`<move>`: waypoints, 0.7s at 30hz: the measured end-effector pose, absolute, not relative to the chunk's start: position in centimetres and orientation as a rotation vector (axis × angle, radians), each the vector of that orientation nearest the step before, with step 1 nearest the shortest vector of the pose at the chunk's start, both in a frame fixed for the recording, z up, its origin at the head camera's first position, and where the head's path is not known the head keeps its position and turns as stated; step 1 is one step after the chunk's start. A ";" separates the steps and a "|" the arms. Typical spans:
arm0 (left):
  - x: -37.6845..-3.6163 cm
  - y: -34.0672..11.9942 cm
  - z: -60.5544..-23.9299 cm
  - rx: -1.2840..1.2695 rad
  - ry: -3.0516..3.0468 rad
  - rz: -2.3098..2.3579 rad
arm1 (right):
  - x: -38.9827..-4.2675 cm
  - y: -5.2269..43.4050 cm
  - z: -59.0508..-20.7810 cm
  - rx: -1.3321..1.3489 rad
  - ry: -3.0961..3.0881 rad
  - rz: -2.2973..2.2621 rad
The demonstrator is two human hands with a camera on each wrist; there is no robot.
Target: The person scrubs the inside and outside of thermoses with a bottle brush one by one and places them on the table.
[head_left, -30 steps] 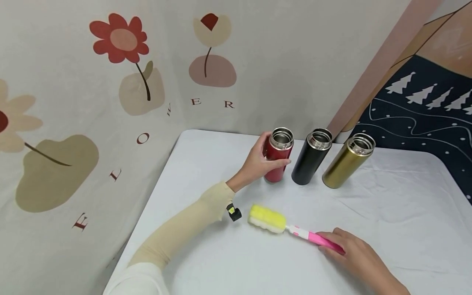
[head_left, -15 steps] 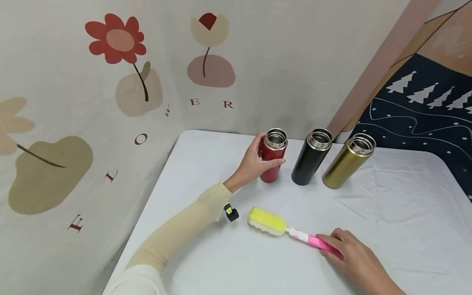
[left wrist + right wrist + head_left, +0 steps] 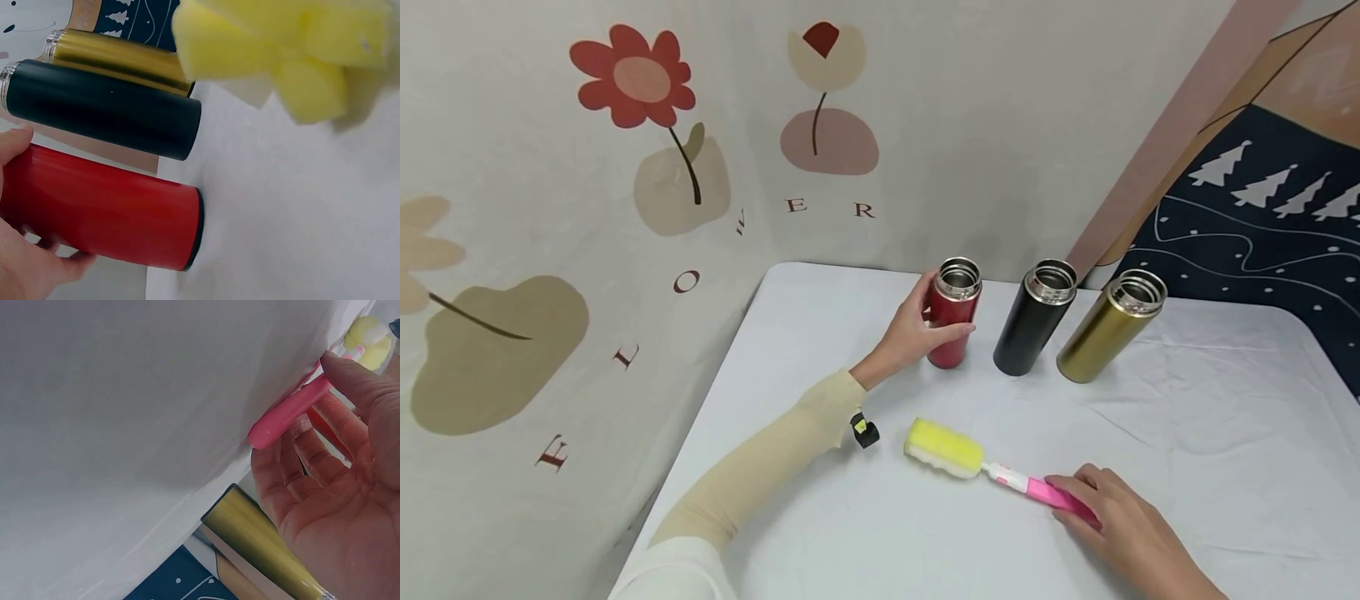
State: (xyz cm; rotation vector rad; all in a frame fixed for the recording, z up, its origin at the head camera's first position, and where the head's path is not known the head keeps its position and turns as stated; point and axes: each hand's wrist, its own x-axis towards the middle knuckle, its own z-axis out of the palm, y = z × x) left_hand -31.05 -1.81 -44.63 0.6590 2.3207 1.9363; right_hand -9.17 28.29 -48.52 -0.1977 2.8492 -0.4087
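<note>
We are holding the red flask [image 3: 952, 317] upright near the far edge of the white table [image 3: 1187, 450], its steel mouth open; our left hand [image 3: 913, 333] is curling its fingers and thumb around the flask's side; the black flask [image 3: 1033, 321] is standing just beside it, and the gold flask [image 3: 1108, 329] is standing beyond that, the three forming a row. Nearer to us, the bottle brush [image 3: 992, 468] is lying flat on the table, yellow sponge head pointing left; our right hand [image 3: 1112, 521] is resting on its pink handle, fingers bending over it and touching it. A flowered cloth [image 3: 647, 150] is hanging behind the table.
</note>
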 end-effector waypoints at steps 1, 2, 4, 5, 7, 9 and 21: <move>-31.0 -1.9 -44.7 0.646 2.337 1.918 | -9.2 28.3 -48.5 -0.192 2.850 -0.415; -30.9 -2.0 -44.9 0.637 2.350 1.902 | -9.2 28.3 -48.5 -0.190 2.847 -0.423; -30.6 -2.2 -45.1 0.616 2.373 1.863 | -9.2 28.5 -48.5 -0.211 2.851 -0.438; -30.4 -2.3 -45.2 0.609 2.383 1.840 | -9.3 28.5 -48.5 -0.225 2.852 -0.449; -30.1 -2.7 -45.3 0.608 2.407 1.783 | -9.4 28.6 -48.6 -0.253 2.845 -0.469; -29.6 -3.1 -45.4 0.610 2.437 1.712 | -9.5 28.8 -48.6 -0.270 2.826 -0.506; -21.4 -5.5 -45.7 0.978 2.781 0.871 | -9.9 30.2 -47.5 -0.445 2.880 -0.666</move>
